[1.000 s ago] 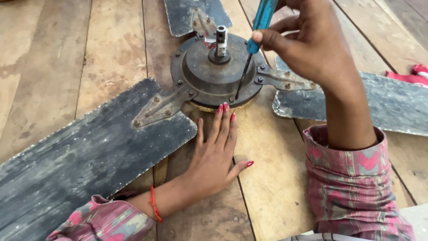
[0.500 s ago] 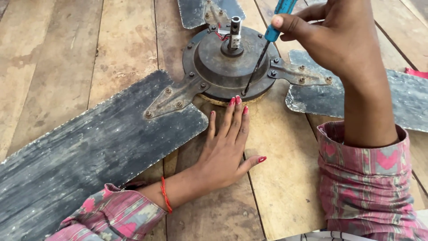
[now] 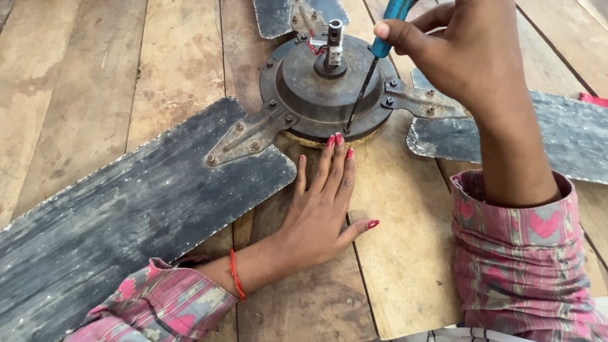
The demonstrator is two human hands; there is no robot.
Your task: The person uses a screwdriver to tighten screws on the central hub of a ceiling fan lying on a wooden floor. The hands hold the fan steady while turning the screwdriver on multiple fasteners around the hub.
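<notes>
Our right hand point(image 3: 472, 60) pinches the screwdriver point(image 3: 370, 69), shaft slanting down-left onto the fan motor point(image 3: 316, 95); left hand point(image 3: 320, 206) lies flat, fingers together, touching its rim.

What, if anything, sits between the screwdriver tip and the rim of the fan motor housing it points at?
Nothing visible does. The blue-handled screwdriver, held in the right hand, runs its dark shaft straight down to the rim of the round rusty metal fan motor housing. The left hand lies flat on the wooden floor, fingertips at the housing's edge, beside the tip.
</notes>
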